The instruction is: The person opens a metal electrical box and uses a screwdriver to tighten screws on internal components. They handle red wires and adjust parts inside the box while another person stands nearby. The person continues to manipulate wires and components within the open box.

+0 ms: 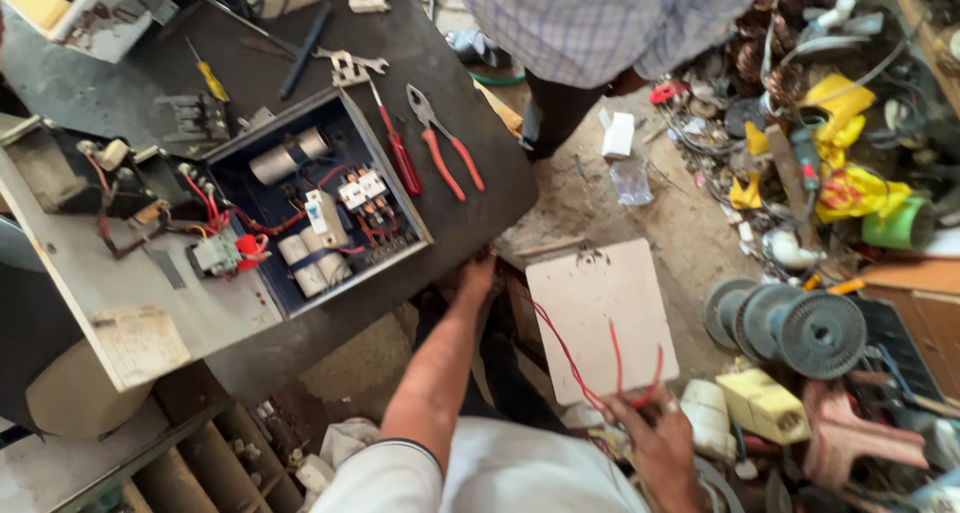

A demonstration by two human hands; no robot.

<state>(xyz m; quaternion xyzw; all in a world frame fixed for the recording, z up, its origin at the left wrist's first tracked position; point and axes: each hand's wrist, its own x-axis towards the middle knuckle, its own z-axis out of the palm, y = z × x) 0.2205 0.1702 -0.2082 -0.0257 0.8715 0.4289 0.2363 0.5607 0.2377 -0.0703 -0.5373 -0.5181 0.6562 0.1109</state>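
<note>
Head view — left hand half-hidden

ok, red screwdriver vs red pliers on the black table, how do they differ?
The screwdriver is one straight, slim piece; the pliers fork into two spread handles. The screwdriver lies right beside the open blue box; the pliers lie further from it. Both have red grips and lie flat, unheld.

One pair of pliers, two screwdrivers, one spanner.

Red wires — blue box
</note>
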